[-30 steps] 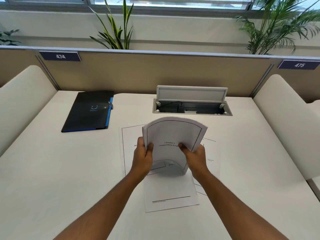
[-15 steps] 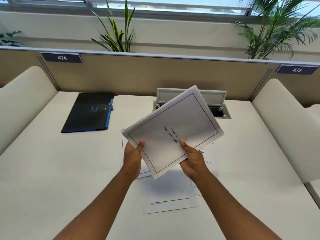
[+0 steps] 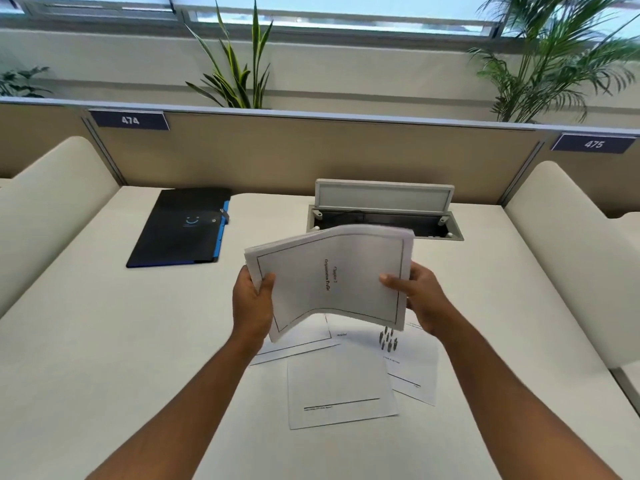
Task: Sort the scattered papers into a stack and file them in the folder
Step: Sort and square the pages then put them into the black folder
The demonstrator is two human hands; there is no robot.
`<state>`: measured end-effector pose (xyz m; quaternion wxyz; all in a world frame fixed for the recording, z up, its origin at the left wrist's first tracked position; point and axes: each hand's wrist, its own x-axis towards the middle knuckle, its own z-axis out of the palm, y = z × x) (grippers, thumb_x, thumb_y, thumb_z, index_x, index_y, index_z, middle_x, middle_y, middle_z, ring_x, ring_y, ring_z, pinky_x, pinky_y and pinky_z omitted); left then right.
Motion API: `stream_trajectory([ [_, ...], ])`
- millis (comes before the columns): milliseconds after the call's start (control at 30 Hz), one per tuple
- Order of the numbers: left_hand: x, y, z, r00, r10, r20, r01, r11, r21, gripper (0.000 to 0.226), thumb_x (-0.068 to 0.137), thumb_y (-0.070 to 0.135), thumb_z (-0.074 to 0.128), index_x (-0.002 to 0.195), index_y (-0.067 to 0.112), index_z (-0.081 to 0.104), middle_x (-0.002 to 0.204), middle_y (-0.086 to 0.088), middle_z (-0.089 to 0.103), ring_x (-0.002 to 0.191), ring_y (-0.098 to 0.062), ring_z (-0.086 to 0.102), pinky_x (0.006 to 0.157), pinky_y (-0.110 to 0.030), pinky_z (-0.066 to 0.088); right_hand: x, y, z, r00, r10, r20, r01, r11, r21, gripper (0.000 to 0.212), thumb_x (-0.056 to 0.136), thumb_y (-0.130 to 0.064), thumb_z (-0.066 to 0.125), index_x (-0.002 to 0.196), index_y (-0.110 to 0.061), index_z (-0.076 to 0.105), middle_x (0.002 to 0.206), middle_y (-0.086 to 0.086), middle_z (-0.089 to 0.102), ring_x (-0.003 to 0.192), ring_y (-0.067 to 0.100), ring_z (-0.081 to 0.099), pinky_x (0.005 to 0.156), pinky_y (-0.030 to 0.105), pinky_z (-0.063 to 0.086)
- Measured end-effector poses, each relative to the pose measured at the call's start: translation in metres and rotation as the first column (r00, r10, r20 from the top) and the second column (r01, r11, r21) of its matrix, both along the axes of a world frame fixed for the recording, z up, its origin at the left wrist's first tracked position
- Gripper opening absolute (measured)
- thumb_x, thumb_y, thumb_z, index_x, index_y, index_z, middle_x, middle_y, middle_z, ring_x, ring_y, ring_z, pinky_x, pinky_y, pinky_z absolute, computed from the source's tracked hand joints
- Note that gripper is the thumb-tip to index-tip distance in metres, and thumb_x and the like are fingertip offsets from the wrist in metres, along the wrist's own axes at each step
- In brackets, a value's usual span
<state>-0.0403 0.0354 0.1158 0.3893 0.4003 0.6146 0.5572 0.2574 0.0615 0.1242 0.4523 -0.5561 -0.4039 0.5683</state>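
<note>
papers (image 3: 332,282) sag between my left hand (image 3: 251,303) and right hand (image 3: 420,299), both gripping edges; i'd square them before adding the loose sheets (image 3: 341,386).

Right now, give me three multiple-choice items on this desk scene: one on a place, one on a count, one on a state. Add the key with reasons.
1. Where does the folder lie?
A. far left of the desk
B. under the loose sheets
C. inside the cable box

2. How many numbered signs show on the partition?
A. one
B. two
C. four

3. How is the paper stack held?
A. flat on the desk
B. in one hand
C. bowed, in the grip of both hands

Key:
1 A: it lies closed, apart from the loose sheets.
2 B: sign 474 and sign 475.
3 C: the left hand and right hand pinch opposite edges above the desk.
</note>
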Motion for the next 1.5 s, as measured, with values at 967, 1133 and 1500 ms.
stream_trajectory([
  [967,0.045,-0.036,-0.016,0.934,-0.349,-0.072,0.339,0.933,-0.116,0.047,0.106,0.029,0.039,0.152,0.035,0.031,0.149,0.008,0.043,0.137,-0.018,0.042,0.108,-0.043,0.046,-0.077,-0.059,-0.056,0.926,-0.213,0.312,0.158,0.968,0.193,0.022,0.105,-0.023,0.057,0.126,-0.022,0.065,0.110,-0.006,0.072,0.107,0.017,0.068,0.098,0.041,0.056],
  [1133,0.049,-0.044,-0.017,0.951,-0.306,-0.039,0.301,0.948,-0.100,0.036,0.105,0.030,0.042,0.139,0.038,0.042,0.131,0.013,0.053,0.125,-0.018,0.051,0.102,-0.042,0.051,-0.080,-0.065,-0.059,0.926,-0.225,0.302,0.177,0.968,0.176,0.029,0.105,-0.023,0.058,0.132,-0.017,0.062,0.111,-0.002,0.071,0.108,0.021,0.068,0.093,0.036,0.056],
  [1500,0.037,-0.047,-0.031,0.969,-0.237,-0.077,0.227,0.967,-0.120,0.050,0.099,0.025,0.059,0.142,0.037,0.038,0.132,0.005,0.050,0.120,-0.018,0.049,0.089,-0.029,0.054,-0.070,-0.051,-0.010,0.477,-0.439,0.761,-0.189,0.795,0.577,0.094,0.085,-0.006,0.073,0.160,-0.037,0.026,0.138,0.000,0.053,0.066,0.009,0.054,0.049,0.020,0.052],
])
